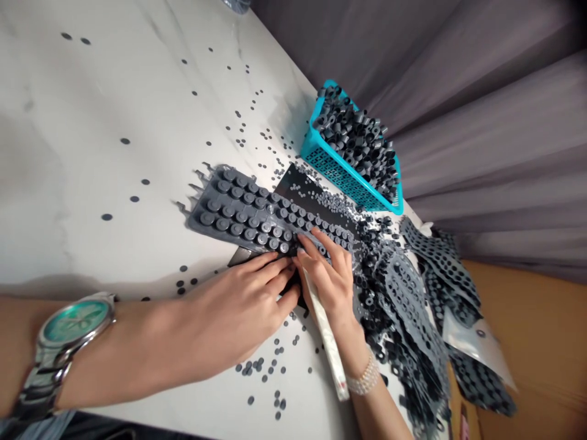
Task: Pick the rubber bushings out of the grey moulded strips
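Left to centre of frame: steadying the studded grey sheet [257,221] by its near edge with the left hand [252,299] — can't tell if pinching or just pressing. Right of centre: gripping a white stick [325,333] in bent fingers of the right hand [329,276], with the working end hidden — could slip into the left fingertips if pushed too hard, or let the sheet skate on loose grey bits [337,201] from alongside.

Soft, moderate light keeps the table [137,98] pale left of the fingers [337,256], while the curtain [458,110] beyond them is dim. A blurry shadow edges the left forearm [165,342]; wide-angle distortion stretches the watch [76,321] behind the fingers.
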Tool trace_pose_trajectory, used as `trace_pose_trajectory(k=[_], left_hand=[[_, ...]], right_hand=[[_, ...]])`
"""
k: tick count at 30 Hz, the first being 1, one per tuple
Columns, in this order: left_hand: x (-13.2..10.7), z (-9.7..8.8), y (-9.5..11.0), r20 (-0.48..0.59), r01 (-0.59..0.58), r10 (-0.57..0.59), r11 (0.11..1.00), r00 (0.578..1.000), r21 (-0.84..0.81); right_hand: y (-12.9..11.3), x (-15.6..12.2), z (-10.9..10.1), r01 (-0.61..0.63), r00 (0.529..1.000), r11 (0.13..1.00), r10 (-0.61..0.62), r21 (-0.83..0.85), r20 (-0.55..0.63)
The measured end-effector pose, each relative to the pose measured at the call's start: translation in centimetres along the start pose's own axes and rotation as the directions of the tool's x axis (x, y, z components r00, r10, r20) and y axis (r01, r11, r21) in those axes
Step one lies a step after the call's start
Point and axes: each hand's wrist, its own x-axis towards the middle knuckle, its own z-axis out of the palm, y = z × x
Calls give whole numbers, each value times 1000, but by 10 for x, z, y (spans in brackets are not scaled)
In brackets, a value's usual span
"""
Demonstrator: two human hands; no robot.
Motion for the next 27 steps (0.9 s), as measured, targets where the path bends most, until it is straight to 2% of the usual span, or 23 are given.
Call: trace_pose_trajectory(k=[3, 5, 7, 9, 11, 12, 14, 17, 20, 24, 27], left_hand=[[1, 1, 1, -31, 19, -18, 1000, 999, 15], [2, 0, 2, -40, 26, -26, 999, 999, 20], [1, 0, 2, -43, 21, -20, 1000, 999, 16], [1, -1, 2, -43, 18, -18, 1000, 999, 11], [0, -1, 1, -40, 20, -20, 1000, 999, 9], [0, -1, 1, -36, 20, -20, 1000, 999, 8], [-1, -1, 1, -27, 19, -19, 1000, 999, 4], [-2, 0, 1, -14, 20, -20, 1000, 1000, -7], [-2, 2, 2, -6, 24, -24, 999, 1000, -32], [-1, 3, 3, -3, 26, -26, 998, 1000, -49], [-1, 4, 3, -23, 28, -29, 999, 999, -46]], right_hand=[[3, 4, 1, 46, 999, 998, -45, -39, 24], [8, 6, 2, 33, 999, 996, -33, -79, 9], [15, 7, 2, -75, 994, 989, 64, -126, -84], [22, 6, 0, -248, 954, 960, 218, -131, -206], [25, 2, -4, -354, 914, 931, 325, -86, -241], [24, -1, -6, -361, 914, 931, 341, -59, -220], [19, -8, -10, -313, 937, 950, 308, -6, -162], [4, -18, -11, -177, 978, 983, 181, 46, -106], [-7, -22, -10, -69, 996, 996, 72, 48, -55], [-9, -18, -8, -5, 999, 999, 6, 31, -54], [-9, -15, -8, -7, 1000, 999, 8, 45, -28]])
